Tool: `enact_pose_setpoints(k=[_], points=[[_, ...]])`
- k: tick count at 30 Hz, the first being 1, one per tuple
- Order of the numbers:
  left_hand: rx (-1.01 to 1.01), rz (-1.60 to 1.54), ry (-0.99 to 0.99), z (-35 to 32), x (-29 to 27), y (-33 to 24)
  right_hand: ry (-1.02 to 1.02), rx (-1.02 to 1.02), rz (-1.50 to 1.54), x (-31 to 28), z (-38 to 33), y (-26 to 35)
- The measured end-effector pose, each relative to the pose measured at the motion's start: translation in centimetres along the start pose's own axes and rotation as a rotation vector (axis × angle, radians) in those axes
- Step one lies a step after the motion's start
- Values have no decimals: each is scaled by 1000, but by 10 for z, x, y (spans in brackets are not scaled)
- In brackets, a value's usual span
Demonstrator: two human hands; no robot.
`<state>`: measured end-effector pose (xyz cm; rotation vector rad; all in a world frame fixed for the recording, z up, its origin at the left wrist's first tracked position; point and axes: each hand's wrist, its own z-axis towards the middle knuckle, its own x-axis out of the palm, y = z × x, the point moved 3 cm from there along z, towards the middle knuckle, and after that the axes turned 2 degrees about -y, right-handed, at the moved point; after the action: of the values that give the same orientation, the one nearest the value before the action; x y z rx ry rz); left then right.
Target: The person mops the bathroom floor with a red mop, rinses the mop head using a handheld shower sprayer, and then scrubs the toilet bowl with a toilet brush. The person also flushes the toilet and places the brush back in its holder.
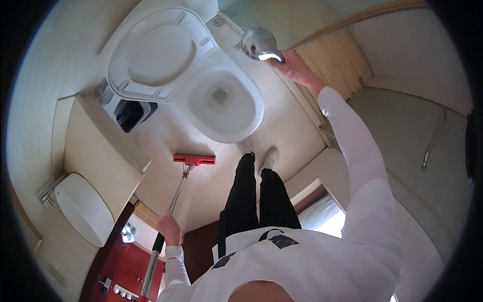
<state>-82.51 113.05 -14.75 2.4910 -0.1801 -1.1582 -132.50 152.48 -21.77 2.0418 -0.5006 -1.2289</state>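
Observation:
My left hand point(169, 229) is closed around the metal pole of a red-headed mop point(194, 159). The mop's wide flat head rests on the tiled floor, left of my feet. Out at the upper right, my right hand point(293, 66) grips a shiny chrome shower head point(260, 44) by its handle end. Between the hands stands a white toilet point(225, 132), its lid point(162, 54) raised and the bowl open. The shower head is held beyond the bowl's right side, apart from it.
A small bin point(130, 116) with a dark liner stands left of the toilet. Further left, a white washbasin point(84, 209) is set by the counter point(103, 141). Glass panels with a metal handle point(433, 138) are at the right. A round floor drain point(218, 22) lies behind the toilet.

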Motion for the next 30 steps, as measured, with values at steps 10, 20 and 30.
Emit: enact_pose_setpoints(k=[10, 20, 30], points=[[88, 28, -158, 10, -2, -2, -483, 379, 289, -22, -173, -155], [50, 102, -18, -8, -17, -38, -1404, 743, 1546, -21, -300, -306], [-139, 82, 316, -57, -37, -126, -480, 658, 1239, -78, -204, -286]])
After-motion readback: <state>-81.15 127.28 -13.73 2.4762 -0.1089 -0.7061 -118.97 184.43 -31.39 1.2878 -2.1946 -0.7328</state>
